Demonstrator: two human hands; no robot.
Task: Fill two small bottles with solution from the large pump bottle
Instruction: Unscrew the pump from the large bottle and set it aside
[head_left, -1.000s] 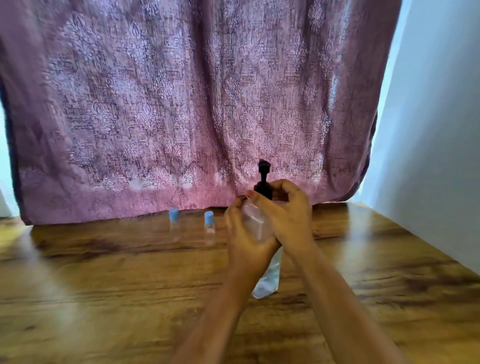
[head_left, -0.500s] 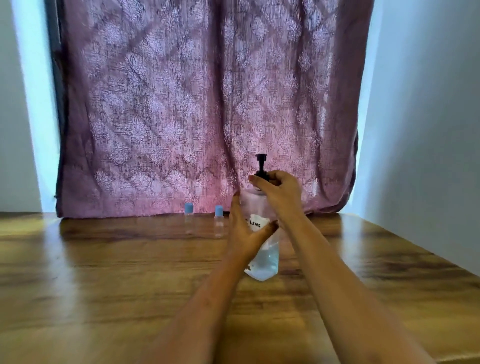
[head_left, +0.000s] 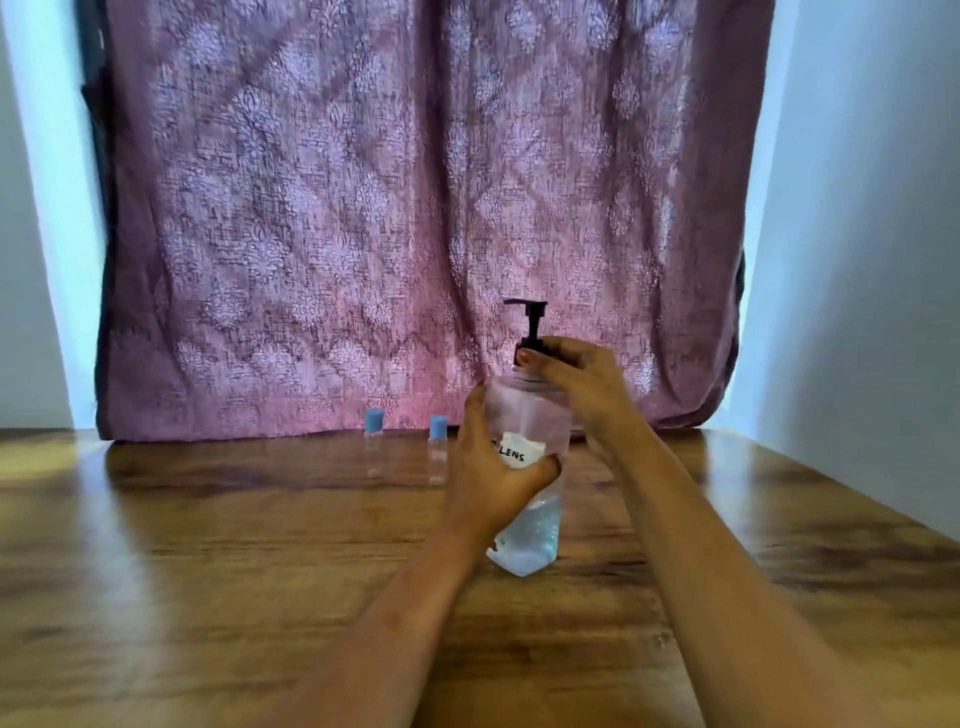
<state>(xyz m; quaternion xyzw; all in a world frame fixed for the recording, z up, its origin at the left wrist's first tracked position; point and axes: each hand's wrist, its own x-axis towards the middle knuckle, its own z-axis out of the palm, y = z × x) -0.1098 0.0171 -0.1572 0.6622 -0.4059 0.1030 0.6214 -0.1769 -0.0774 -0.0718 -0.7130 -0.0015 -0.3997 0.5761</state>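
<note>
The left hand (head_left: 488, 478) wraps the middle of the large pump bottle (head_left: 530, 415), thumb on the near face just under the handwritten label (head_left: 519, 451), fingers curled round the far side. It seems to serve as the anchor, steadying the clear body so it cannot turn. The right hand (head_left: 582, 384) comes over from above, wrist bent, its fingertips closed on the black collar (head_left: 525, 347) at the bottle's neck. That looks like a grip for unscrewing the pump rather than pressing it, since the pump head (head_left: 530, 307) stands free above the fingers, nozzle pointing to the person's left. Both forearms reach forward from the near edge of the worktop (head_left: 208, 571) and meet at the bottle, the right one higher.

The bottle sits toward the middle of the worktop, somewhat nearer the far edge, with liquid only in its lower part. Its base is at the wood, slightly canted; whether it rests flat I cannot tell.

Beyond it, close to the far edge and to the person's left, the first small bottle (head_left: 374, 447) and the second small bottle (head_left: 438, 454) stand upright just beside each other, apart from the large one, blue caps on. They appear empty, so filling has likely not begun.

A patterned purple curtain (head_left: 363, 208) hangs down to the far edge, and a pale wall (head_left: 883, 260) runs along the right edge.
</note>
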